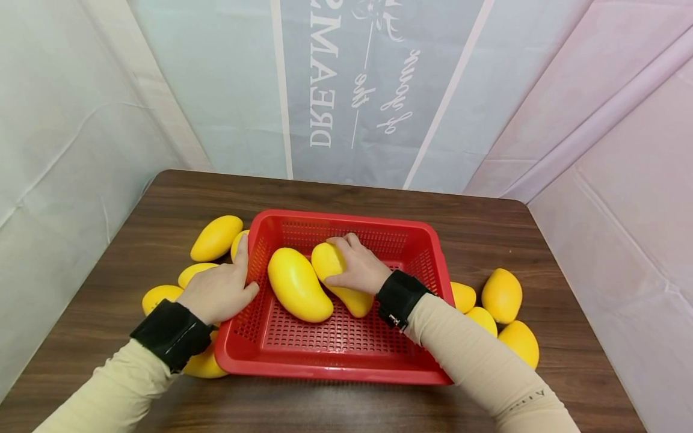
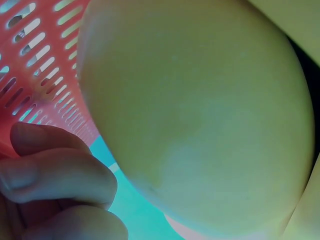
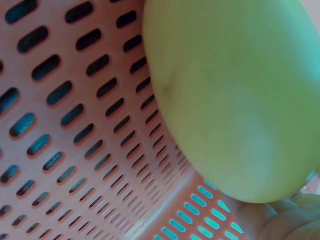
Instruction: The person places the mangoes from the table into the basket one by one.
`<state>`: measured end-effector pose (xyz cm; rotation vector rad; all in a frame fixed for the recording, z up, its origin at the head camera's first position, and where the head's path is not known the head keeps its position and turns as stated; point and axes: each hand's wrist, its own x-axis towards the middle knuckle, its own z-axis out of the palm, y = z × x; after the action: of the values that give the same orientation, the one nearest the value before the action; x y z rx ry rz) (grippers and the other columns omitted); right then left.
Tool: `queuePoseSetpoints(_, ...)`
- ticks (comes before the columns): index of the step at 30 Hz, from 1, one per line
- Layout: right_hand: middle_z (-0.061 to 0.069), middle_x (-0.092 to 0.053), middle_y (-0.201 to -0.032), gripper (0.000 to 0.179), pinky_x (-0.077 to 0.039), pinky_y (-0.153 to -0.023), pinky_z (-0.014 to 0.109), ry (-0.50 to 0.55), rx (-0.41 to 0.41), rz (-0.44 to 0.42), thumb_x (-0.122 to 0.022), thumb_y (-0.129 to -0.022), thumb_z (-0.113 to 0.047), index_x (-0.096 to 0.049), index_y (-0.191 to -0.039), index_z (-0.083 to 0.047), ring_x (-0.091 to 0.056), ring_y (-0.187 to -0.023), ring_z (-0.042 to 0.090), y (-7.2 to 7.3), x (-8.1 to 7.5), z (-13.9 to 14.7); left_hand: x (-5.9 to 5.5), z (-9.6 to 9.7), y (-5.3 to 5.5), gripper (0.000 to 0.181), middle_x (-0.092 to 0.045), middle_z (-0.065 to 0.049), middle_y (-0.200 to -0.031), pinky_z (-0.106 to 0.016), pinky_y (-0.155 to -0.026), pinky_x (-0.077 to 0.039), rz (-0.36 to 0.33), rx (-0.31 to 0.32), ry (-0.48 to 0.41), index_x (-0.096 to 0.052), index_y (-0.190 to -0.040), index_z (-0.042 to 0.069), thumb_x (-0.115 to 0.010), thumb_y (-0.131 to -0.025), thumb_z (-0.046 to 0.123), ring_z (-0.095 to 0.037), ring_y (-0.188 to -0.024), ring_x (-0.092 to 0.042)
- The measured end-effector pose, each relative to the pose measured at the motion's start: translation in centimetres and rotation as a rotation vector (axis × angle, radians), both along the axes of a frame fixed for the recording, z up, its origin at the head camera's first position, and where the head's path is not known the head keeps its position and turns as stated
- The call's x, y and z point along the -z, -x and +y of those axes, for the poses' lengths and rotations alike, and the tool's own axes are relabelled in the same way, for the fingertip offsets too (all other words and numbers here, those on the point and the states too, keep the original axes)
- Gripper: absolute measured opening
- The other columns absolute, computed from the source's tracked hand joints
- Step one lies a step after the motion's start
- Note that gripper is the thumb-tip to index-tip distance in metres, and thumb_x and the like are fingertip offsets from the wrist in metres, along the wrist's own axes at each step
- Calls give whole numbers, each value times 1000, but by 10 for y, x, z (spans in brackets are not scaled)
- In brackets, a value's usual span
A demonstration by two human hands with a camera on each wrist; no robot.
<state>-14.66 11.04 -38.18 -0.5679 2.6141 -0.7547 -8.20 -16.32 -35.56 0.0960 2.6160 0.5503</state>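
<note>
A red plastic basket (image 1: 335,377) with slotted walls sits on the table. My left hand (image 1: 221,291) grips its left rim, thumb toward the inside; the left wrist view shows curled fingers (image 2: 60,175) beside the slotted wall. Inside the basket, my right hand (image 1: 361,264) holds a yellow mango (image 1: 354,300) from above, fingers around its upper part. Another mango (image 1: 298,285) lies just left of it on the basket floor. In the right wrist view the held mango (image 3: 235,100) fills much of the picture, with part of the hand (image 3: 285,217) below it.
Several mangoes lie left of the basket, including one at the back (image 1: 216,237) and one partly under my left wrist (image 1: 206,364). More mangoes (image 1: 502,296) are grouped to the right, beside my right forearm. The dark wooden table (image 1: 346,409) meets hanging cloth (image 1: 238,120) behind.
</note>
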Motion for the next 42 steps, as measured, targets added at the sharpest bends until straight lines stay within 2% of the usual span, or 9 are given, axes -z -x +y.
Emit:
queuePoseSetpoints(13,12,-44,-126,83,-53,-81,37,-24,-22,-29,-77,-82,-38,-37,-152,-18,-57,-95,25,0,-1,0,-1,1,-1,99,-58,-4,-69,-29,-50,-50,0,2,-1,22,-155,9,-54,-95,30,-15,-49,-59)
queuePoseSetpoints(19,12,-47,-127,78,-52,-85,38,-51,-48,26,-75,-84,-40,-40,-151,-20,-53,-101,26,0,0,0,0,0,0,99,-58,-4,-69,-29,-50,-51,-8,-6,3,23,-155,9,-54,-95,30,-16,-49,-59)
queuePoseSetpoints(26,10,-49,-128,71,-51,-86,39,-65,-37,83,-74,-84,-42,-48,-147,-21,-50,-107,26,-1,-3,0,-2,1,-1,99,-58,-4,-69,-29,-50,-50,-2,2,7,22,-155,9,-54,-96,31,-16,-49,-59)
queuePoseSetpoints(34,10,-52,-133,65,-51,-96,44,-73,-49,106,-72,-86,-43,-52,-143,-19,-51,-117,30,3,-13,3,-2,2,0,99,-58,-4,-70,-29,-50,-50,-1,4,3,22,-155,9,-55,-96,31,-15,-49,-59)
queuePoseSetpoints(37,11,-51,-138,65,-48,-103,48,-73,-41,101,-71,-87,-43,-52,-144,-18,-49,-125,31,4,-19,5,-2,2,0,99,-58,-4,-70,-29,-51,-51,-3,3,-1,22,-155,10,-55,-96,31,-15,-50,-59)
queuePoseSetpoints(42,11,-49,-144,66,-47,-105,50,-61,-33,104,-71,-87,-43,-51,-144,-17,-45,-133,31,4,-34,10,-3,1,0,99,-58,-4,-69,-29,-50,-50,1,8,-4,23,-155,10,-54,-96,30,-15,-49,-59)
